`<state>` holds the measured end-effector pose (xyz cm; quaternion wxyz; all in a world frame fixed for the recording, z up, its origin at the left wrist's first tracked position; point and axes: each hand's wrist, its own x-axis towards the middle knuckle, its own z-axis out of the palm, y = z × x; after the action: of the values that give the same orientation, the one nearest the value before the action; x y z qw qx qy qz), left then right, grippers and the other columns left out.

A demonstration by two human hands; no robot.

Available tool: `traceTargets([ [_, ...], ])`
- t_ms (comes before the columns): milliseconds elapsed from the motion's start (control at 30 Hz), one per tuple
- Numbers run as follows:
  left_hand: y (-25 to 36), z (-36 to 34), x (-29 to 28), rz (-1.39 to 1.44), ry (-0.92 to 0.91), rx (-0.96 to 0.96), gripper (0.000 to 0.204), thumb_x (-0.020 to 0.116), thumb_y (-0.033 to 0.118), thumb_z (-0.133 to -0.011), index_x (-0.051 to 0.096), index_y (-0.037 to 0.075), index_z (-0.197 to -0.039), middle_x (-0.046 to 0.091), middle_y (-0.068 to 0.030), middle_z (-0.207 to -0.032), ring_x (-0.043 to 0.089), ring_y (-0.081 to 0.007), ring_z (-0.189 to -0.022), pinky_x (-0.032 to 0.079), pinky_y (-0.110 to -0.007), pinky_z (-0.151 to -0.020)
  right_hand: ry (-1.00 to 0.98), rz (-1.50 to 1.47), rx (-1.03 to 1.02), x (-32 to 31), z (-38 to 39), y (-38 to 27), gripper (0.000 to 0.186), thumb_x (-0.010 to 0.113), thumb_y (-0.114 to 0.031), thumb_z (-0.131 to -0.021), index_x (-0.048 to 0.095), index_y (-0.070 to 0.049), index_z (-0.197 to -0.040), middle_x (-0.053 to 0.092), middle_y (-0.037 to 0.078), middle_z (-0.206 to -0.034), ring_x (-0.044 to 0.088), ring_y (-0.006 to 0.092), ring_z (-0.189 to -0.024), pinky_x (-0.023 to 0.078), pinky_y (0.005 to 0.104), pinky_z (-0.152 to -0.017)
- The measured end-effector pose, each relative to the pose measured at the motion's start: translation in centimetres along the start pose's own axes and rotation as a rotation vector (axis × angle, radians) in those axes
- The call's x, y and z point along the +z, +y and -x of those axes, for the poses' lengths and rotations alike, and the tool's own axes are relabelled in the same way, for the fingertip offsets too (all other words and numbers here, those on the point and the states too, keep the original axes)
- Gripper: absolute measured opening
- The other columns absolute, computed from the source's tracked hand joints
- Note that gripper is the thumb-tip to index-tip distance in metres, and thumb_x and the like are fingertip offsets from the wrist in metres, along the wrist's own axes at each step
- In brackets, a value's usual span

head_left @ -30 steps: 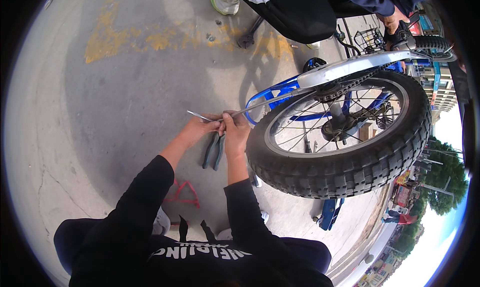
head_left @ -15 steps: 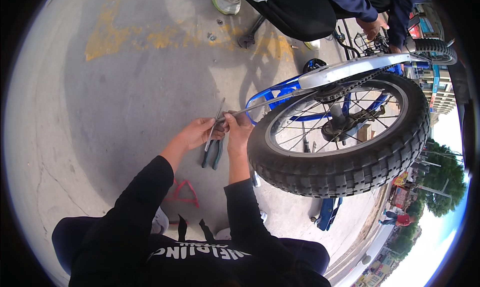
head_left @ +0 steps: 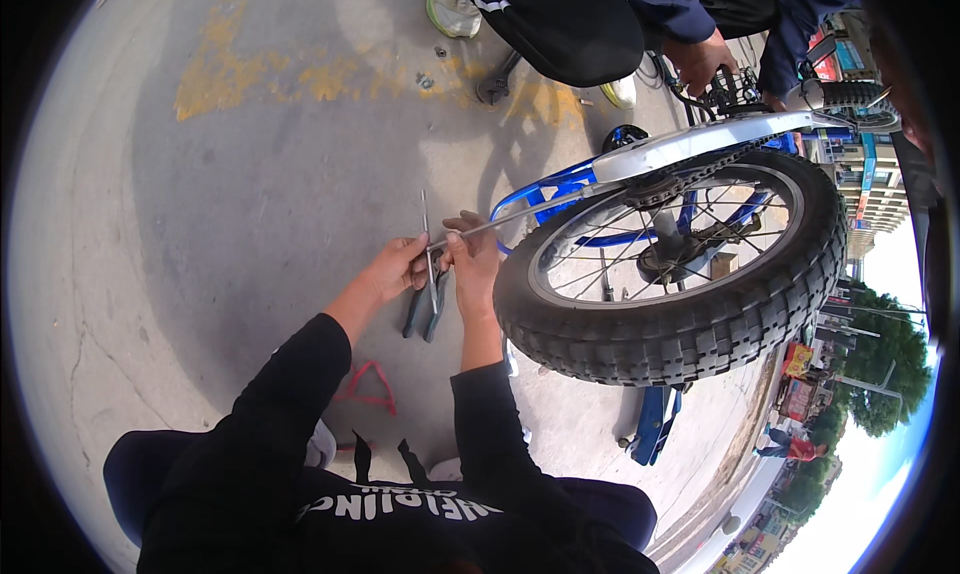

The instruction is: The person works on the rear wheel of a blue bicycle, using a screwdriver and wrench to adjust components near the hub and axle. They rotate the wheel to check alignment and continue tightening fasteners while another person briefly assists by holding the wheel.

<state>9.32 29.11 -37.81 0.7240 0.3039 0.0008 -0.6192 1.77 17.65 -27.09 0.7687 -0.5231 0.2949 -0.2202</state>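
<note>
A long metal T-handle wrench [head_left: 530, 211] reaches from my hands to the bicycle, its far end near the hub parts beside the silver chain guard [head_left: 690, 142]. My left hand [head_left: 396, 264] grips the crossbar with thumb and fingers. Around the shaft, close to the crossbar, my right hand [head_left: 476, 259] is loosely curled, thumb against the metal and some fingers raised. The bicycle lies tipped, its knobbly black tyre [head_left: 680, 349] right of my right hand. Beneath my hands, pliers [head_left: 430, 314] with dark handles lie on the ground, their jaws partly hidden.
Across the bicycle a crouching co-worker's hand [head_left: 700, 62] is at its far parts. An adjustable wrench [head_left: 495, 82] and small metal parts [head_left: 425, 80] lie on the concrete. A red triangular piece [head_left: 370, 389] is near my feet; a blue part [head_left: 655, 424] lies below the tyre.
The wrench's crossbar has turned slightly, its top end tipping left. My right hand's fingers have lifted and loosened. The co-worker's hand and knee have shifted left, and the bicycle has moved a little.
</note>
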Motion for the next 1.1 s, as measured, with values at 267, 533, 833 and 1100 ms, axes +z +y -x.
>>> traceTargets([
  [267,1.4,-1.2,1.1,-0.425,0.249,0.242,0.031,0.061,0.026,-0.096,0.062,0.001,-0.114,0.059,-0.0045,-0.077,0.058,-0.0167,-0.067,0.049,-0.031,-0.060,-0.016,0.075,0.048,-1.8,0.0,1.9,0.018,0.050,-0.001,-0.097,0.058,0.007,-0.112,0.067,0.015,-0.098,0.066,0.0145,-0.072,0.055,0.0260,-0.062],
  [533,-0.1,0.0,3.1,-0.619,0.130,0.401,0.026,0.063,0.015,-0.094,0.063,0.001,-0.116,0.067,-0.0103,-0.092,0.067,-0.0217,-0.087,0.056,-0.034,-0.074,0.044,0.112,0.007,-3.0,-0.4,3.1,0.014,0.059,-0.001,-0.092,0.061,0.005,-0.104,0.067,0.010,-0.079,0.062,0.0139,-0.059,0.050,0.0232,-0.054],
  [833,-0.8,-0.3,0.7,0.330,-0.182,-0.027,0.032,0.055,0.030,-0.100,0.061,0.001,-0.111,0.065,-0.0077,-0.080,0.063,-0.0167,-0.066,0.053,-0.028,-0.058,-0.058,0.189,0.032,-1.9,-0.1,0.6,0.017,0.057,-0.002,-0.093,0.059,0.007,-0.108,0.065,0.009,-0.081,0.057,0.0116,-0.061,0.047,0.0223,-0.055],
  [1100,-1.0,1.3,3.5,0.163,0.031,0.033,0.023,0.055,0.018,-0.099,0.059,0.004,-0.116,0.066,-0.0075,-0.098,0.065,-0.0193,-0.090,0.053,-0.032,-0.083,0.075,0.247,0.108,-2.5,-0.2,1.0,0.017,0.063,-0.003,-0.090,0.060,0.006,-0.105,0.062,0.007,-0.072,0.055,0.0110,-0.056,0.045,0.0220,-0.053],
])
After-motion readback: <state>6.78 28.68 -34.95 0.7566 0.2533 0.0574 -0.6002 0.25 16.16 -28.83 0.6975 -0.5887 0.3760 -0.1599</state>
